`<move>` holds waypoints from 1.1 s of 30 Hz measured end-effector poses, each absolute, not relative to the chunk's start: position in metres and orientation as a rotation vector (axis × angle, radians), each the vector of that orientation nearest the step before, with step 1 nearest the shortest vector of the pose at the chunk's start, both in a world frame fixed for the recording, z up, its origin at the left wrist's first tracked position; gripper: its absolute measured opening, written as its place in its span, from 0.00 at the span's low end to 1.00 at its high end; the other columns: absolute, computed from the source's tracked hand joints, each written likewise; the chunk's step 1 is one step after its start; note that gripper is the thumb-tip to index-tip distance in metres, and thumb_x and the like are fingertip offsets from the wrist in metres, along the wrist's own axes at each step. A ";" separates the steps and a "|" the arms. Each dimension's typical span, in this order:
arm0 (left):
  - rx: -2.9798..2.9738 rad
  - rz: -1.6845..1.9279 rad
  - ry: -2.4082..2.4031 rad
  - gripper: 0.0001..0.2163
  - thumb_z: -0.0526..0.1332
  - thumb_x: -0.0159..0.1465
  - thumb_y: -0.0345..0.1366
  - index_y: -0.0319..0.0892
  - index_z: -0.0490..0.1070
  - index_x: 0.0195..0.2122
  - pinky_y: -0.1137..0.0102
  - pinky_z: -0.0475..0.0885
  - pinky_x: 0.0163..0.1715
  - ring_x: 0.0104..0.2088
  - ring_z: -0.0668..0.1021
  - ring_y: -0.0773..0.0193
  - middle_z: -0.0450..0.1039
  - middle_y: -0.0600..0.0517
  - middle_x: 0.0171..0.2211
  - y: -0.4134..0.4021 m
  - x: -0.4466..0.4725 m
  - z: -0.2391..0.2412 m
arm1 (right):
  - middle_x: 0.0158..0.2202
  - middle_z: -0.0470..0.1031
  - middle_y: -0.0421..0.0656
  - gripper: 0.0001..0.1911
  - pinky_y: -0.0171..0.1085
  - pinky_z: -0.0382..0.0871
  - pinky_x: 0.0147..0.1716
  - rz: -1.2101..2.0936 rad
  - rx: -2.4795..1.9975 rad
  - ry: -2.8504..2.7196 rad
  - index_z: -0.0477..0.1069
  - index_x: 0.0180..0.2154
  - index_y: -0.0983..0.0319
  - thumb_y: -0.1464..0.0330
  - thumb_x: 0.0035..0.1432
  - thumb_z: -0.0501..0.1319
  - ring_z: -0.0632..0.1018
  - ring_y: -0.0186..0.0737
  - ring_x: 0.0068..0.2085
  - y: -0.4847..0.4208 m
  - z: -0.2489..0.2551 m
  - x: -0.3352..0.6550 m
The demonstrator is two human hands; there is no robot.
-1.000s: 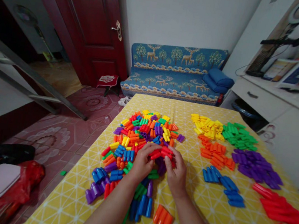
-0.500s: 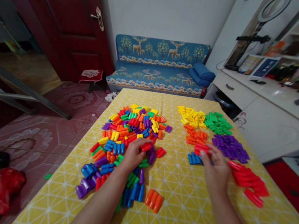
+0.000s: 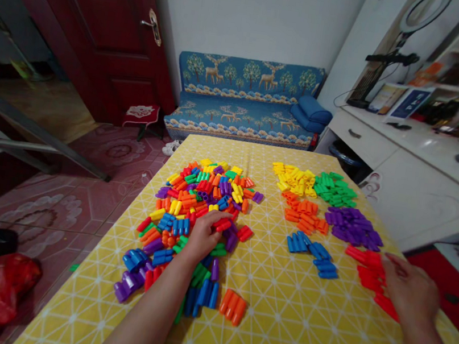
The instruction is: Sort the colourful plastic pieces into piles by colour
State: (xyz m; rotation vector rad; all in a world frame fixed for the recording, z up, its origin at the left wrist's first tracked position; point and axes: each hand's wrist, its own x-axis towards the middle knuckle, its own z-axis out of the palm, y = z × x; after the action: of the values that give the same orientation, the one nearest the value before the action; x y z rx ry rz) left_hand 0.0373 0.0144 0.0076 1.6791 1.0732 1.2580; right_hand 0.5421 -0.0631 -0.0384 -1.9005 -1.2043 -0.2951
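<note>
My left hand [image 3: 204, 236] is at the right side of a mixed pile of plastic tube blocks [image 3: 198, 190], its fingers closed on a red tube block [image 3: 221, 225]. Another red tube block [image 3: 245, 233] lies just to its right. Over at the right table edge, my right hand [image 3: 413, 288] reaches the red block pile [image 3: 369, 278]. Its fingers are curled against a red block at the pile's upper right; the hand itself partly covers the pile. Between the hands lie several blue blocks [image 3: 316, 251] in a short row.
Sorted piles of yellow [image 3: 295, 179], green [image 3: 334, 189], orange [image 3: 305, 213] and purple blocks [image 3: 353, 226] lie at the table's far right. An orange block [image 3: 232, 307] sits near the front. Beyond the yellow-clothed table [image 3: 275, 328] stands a blue sofa [image 3: 240, 99].
My right hand has moved right with its red block, from above the blue and orange blocks to the red pile. More blue and orange blocks are uncovered. My left hand has barely moved.
</note>
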 end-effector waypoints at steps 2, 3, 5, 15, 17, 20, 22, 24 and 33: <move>1.714 1.251 1.081 0.26 0.55 0.46 0.18 0.46 0.80 0.42 0.59 0.69 0.51 0.45 0.77 0.55 0.79 0.50 0.42 0.015 0.037 0.006 | 0.25 0.72 0.52 0.17 0.50 0.57 0.28 -0.423 -2.024 -1.172 0.78 0.28 0.52 0.48 0.49 0.62 0.70 0.48 0.26 -0.060 -0.034 0.538; 1.733 1.245 1.081 0.26 0.56 0.47 0.18 0.47 0.79 0.43 0.59 0.69 0.51 0.45 0.77 0.55 0.79 0.50 0.43 0.015 0.037 0.005 | 0.28 0.73 0.54 0.17 0.52 0.59 0.30 -0.494 -2.025 -1.164 0.78 0.30 0.52 0.48 0.50 0.60 0.72 0.51 0.30 -0.058 -0.030 0.531; 1.755 1.241 1.073 0.25 0.56 0.48 0.18 0.47 0.79 0.44 0.59 0.69 0.51 0.46 0.77 0.55 0.78 0.49 0.43 0.015 0.037 0.004 | 0.34 0.75 0.57 0.18 0.54 0.63 0.37 -0.560 -1.889 -1.208 0.78 0.37 0.54 0.50 0.53 0.60 0.74 0.55 0.40 -0.054 -0.018 0.501; 1.568 1.282 1.046 0.22 0.66 0.53 0.27 0.46 0.75 0.50 0.57 0.67 0.56 0.50 0.76 0.52 0.76 0.47 0.48 0.012 0.040 0.001 | 0.52 0.71 0.48 0.19 0.41 0.76 0.39 0.419 -1.233 -1.780 0.69 0.53 0.56 0.67 0.60 0.57 0.77 0.42 0.43 -0.036 0.017 0.239; 1.581 1.268 1.020 0.27 0.65 0.52 0.25 0.46 0.72 0.54 0.59 0.70 0.53 0.50 0.76 0.53 0.75 0.46 0.50 0.011 0.039 0.000 | 0.53 0.70 0.48 0.23 0.42 0.76 0.40 0.483 -1.218 -1.806 0.66 0.57 0.55 0.66 0.59 0.59 0.77 0.43 0.46 -0.032 0.014 0.210; 1.650 1.239 0.992 0.31 0.62 0.50 0.21 0.46 0.69 0.57 0.62 0.73 0.50 0.48 0.77 0.55 0.74 0.47 0.51 0.009 0.038 0.000 | 0.51 0.72 0.48 0.25 0.46 0.74 0.46 0.437 -1.292 -1.797 0.65 0.58 0.56 0.63 0.59 0.61 0.76 0.46 0.48 -0.026 0.012 0.189; 1.692 1.236 0.977 0.32 0.60 0.49 0.20 0.46 0.69 0.57 0.63 0.73 0.49 0.48 0.77 0.55 0.75 0.47 0.51 0.009 0.037 0.001 | 0.49 0.73 0.48 0.22 0.48 0.73 0.48 0.375 -1.326 -1.806 0.68 0.55 0.56 0.63 0.58 0.62 0.76 0.48 0.49 -0.023 0.012 0.184; 1.707 1.239 0.968 0.32 0.60 0.48 0.20 0.46 0.70 0.57 0.63 0.72 0.50 0.49 0.77 0.56 0.75 0.48 0.50 0.008 0.037 0.003 | 0.47 0.73 0.47 0.20 0.47 0.73 0.47 0.350 -1.325 -1.817 0.71 0.52 0.57 0.64 0.58 0.63 0.76 0.47 0.47 -0.021 0.011 0.182; 1.686 1.265 1.012 0.17 0.66 0.54 0.28 0.45 0.77 0.46 0.61 0.72 0.48 0.41 0.79 0.57 0.78 0.47 0.42 0.008 0.038 0.010 | 0.44 0.77 0.46 0.18 0.43 0.73 0.44 0.147 -1.367 -1.810 0.72 0.50 0.58 0.60 0.58 0.63 0.77 0.44 0.44 -0.027 0.014 0.230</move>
State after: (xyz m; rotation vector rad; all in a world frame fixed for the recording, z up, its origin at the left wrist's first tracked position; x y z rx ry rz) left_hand 0.0383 0.0078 0.0097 1.6858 1.0123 1.2649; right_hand 0.2299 -0.0272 0.0140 -1.3674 -1.8103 0.1474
